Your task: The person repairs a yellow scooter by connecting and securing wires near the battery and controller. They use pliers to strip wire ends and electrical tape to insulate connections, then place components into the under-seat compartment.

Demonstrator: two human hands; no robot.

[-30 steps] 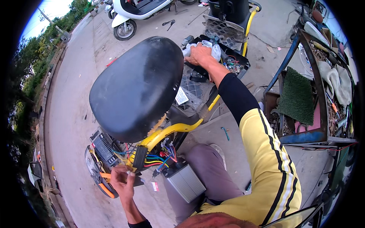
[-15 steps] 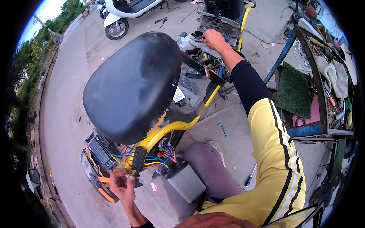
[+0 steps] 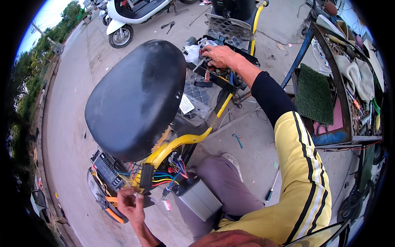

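Observation:
My right hand [image 3: 220,56] reaches into a black box [image 3: 225,84] full of loose tools and parts on the scooter's footboard. Its fingers curl down among the parts, and what they grip is hidden. A white plastic bag [image 3: 191,54] lies beside those fingers. My left hand [image 3: 131,204] is closed in a pinch near the rear of the yellow scooter frame [image 3: 181,141], on something too small to name. Orange-handled pliers [image 3: 114,215] lie against that hand, over the tail light [image 3: 94,183]. A finned metal controller [image 3: 201,199] with coloured wires [image 3: 164,177] rests on my leg.
The black seat [image 3: 135,99] stands tilted up between my hands. A screwdriver [image 3: 270,193] and a small teal tool [image 3: 238,140] lie on the ground. At right is a metal-framed bench [image 3: 329,139] heaped with parts; a white scooter [image 3: 135,14] is parked beyond.
My right hand has moved off the plastic bag, nearer and slightly left, down into the box of parts. The left hand holds its pinch in nearly the same place. The view has shifted slightly.

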